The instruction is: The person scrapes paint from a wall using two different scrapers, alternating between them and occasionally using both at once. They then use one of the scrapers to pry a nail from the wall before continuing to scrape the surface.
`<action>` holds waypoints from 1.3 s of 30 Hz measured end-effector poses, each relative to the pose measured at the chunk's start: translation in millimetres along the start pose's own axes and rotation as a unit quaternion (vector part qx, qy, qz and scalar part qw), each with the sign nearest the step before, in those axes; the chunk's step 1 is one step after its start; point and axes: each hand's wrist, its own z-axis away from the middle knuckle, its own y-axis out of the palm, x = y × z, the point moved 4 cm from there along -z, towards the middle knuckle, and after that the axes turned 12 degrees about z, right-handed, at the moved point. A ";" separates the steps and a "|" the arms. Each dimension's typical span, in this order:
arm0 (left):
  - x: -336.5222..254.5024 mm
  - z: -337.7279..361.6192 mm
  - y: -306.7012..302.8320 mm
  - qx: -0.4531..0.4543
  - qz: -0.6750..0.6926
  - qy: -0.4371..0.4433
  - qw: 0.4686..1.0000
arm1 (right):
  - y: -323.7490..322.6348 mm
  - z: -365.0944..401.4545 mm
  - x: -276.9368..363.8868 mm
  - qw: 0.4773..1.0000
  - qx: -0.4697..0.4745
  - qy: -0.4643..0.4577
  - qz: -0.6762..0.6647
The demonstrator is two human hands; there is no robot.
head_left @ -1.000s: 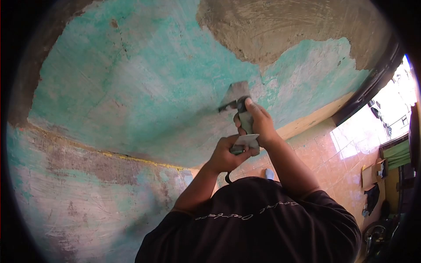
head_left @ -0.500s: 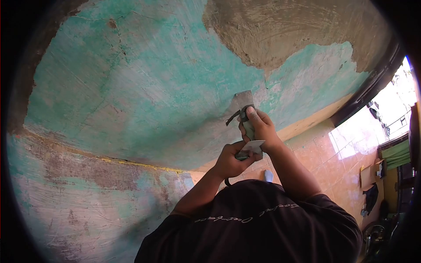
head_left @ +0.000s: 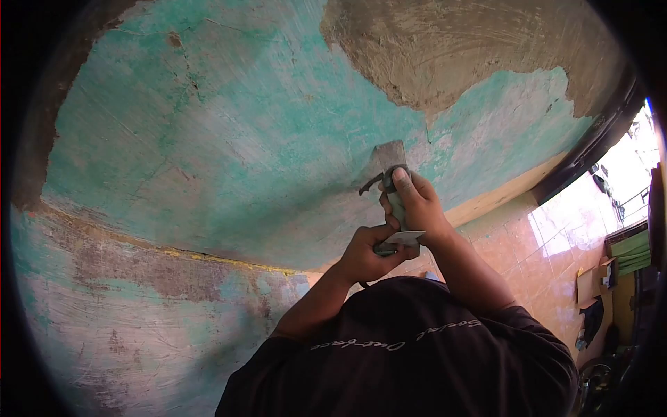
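My right hand [head_left: 417, 201] is closed around the pale green handle of a scraper [head_left: 390, 154], its thumb pressed near the base of the flat grey blade. A dark curved piece juts left from that base; I cannot make out what it is. The blade is up against or just in front of the worn turquoise wall [head_left: 278, 132]. Just below, my left hand [head_left: 369, 256] grips a smaller flat-bladed tool [head_left: 406, 238], whose pale blade is seen nearly edge-on. Its fingers partly hide the greenish handle. The two hands are close together, the left one lower.
Bare grey-brown plaster [head_left: 472, 48] covers the upper part of the wall. A yellowish ledge line [head_left: 201, 256] runs along the lower left. Tiled floor [head_left: 514, 243] lies to the right, with a cardboard box [head_left: 589, 283] and a green cloth [head_left: 629, 256] farther off.
The pale blade in my left hand has tilted from showing its face to nearly edge-on and shifted slightly right and down. My right hand keeps its grip on the scraper.
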 end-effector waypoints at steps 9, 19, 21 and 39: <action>3.0 -3.0 5.7 -0.016 0.017 0.020 1.000 | -8.6 -3.2 -2.8 1.000 0.004 0.004 0.020; -5.9 -14.7 -0.8 0.000 0.050 0.020 0.999 | -4.8 -9.7 12.9 0.998 0.024 -0.045 0.029; -0.5 -14.4 -3.4 0.016 0.022 0.001 1.000 | -6.6 -10.1 9.3 0.998 0.024 -0.047 0.035; 4.8 -11.9 -5.0 0.059 0.075 -0.019 0.995 | -8.5 -5.3 -4.8 1.000 0.026 0.007 0.015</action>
